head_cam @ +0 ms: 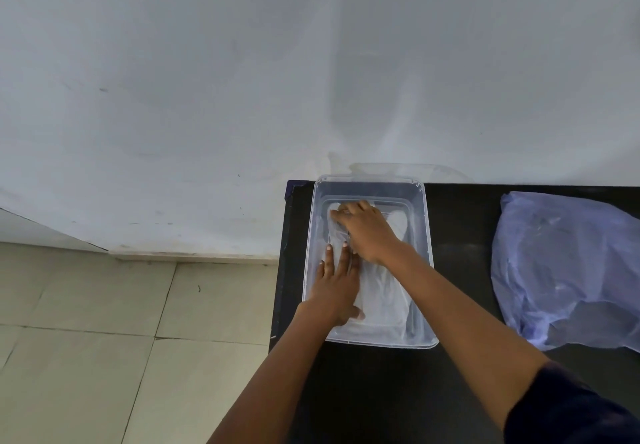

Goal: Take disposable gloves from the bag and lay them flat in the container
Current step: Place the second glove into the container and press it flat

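A clear plastic container [424, 253] stands on the left end of a black table [460, 222]. Thin see-through disposable gloves [384, 298] lie inside it on the bottom. My left hand [337, 288] lies flat, palm down, on the gloves at the container's left side, fingers spread. My right hand [367, 230] reaches across to the far left part of the container and presses its fingertips on a glove's far end. A pale blue plastic bag [568, 267] lies crumpled on the table to the right of the container.
A white wall [242, 80] rises directly behind the table. Beige floor tiles [104, 339] lie beyond the table's left edge. A dark sleeve [571, 409] covers my right upper arm at the lower right.
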